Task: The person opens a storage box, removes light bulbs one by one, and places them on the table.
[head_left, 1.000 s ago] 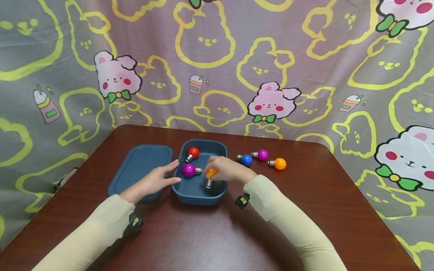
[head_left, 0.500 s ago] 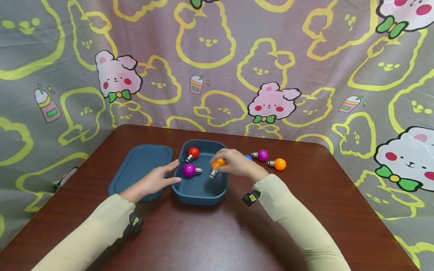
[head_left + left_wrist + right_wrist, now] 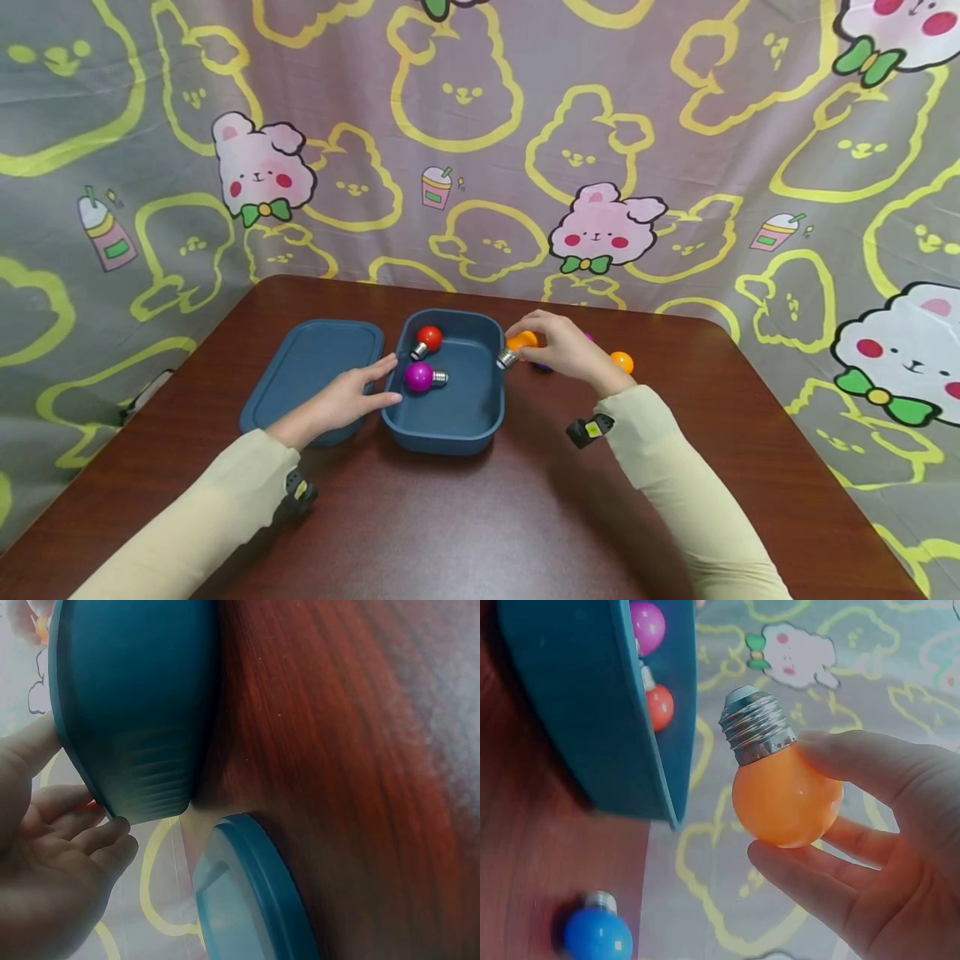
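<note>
My right hand (image 3: 561, 343) pinches an orange light bulb (image 3: 787, 796) between thumb and fingers, its metal screw base pointing away from the palm. It holds the bulb just past the right rim of a blue-grey box (image 3: 442, 437). In the box lie a red light bulb (image 3: 430, 337) and a purple light bulb (image 3: 418, 377). My left hand (image 3: 341, 402) touches the box's left rim with its fingers extended; the left wrist view shows the fingertips (image 3: 112, 832) right at that rim.
Left of the box lies its flat lid (image 3: 311, 367), partly under my left forearm. On the table right of the box are a second orange bulb (image 3: 622, 362), a blue bulb (image 3: 598, 936) and another purple bulb, mostly hidden behind my right hand. A patterned curtain (image 3: 480, 167) hangs behind the table.
My right hand has lifted the orange bulb out of the box and carried it right, past the rim. The left hand has stayed at the box's left rim.
</note>
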`<state>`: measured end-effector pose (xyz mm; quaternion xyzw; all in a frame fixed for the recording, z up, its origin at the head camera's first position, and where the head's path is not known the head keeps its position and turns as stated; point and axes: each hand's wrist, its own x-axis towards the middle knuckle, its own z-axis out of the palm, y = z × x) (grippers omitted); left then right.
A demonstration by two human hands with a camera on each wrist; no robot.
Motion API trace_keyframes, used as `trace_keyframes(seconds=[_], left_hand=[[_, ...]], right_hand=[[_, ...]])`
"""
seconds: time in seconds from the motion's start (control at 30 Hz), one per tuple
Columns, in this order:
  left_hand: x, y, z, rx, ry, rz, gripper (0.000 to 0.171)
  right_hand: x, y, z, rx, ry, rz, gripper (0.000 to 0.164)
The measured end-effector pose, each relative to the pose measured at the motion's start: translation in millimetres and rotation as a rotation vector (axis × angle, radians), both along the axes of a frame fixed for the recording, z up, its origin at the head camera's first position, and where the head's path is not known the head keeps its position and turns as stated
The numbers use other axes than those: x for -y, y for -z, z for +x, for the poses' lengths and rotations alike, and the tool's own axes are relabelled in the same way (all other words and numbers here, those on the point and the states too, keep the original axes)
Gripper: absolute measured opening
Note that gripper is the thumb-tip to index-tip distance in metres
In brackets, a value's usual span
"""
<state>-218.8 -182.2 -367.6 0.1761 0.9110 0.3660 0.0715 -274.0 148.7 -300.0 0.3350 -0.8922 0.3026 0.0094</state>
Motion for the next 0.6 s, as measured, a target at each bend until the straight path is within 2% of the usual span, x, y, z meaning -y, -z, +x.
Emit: trace_keyframes(seconds=[0.33,0.6], left_hand=[[-2,-2.4,1.1,0.019,-0.008,-0.009,0.068],[-2,-2.3,0.6,0.015,-0.003,-0.012,0.071]], right_hand=[[-42,2.7,-4.9,-0.058,0.106,-0.042,0.030],[-68,19.4,-12.5,-0.064,0.200,-0.015,0.029]])
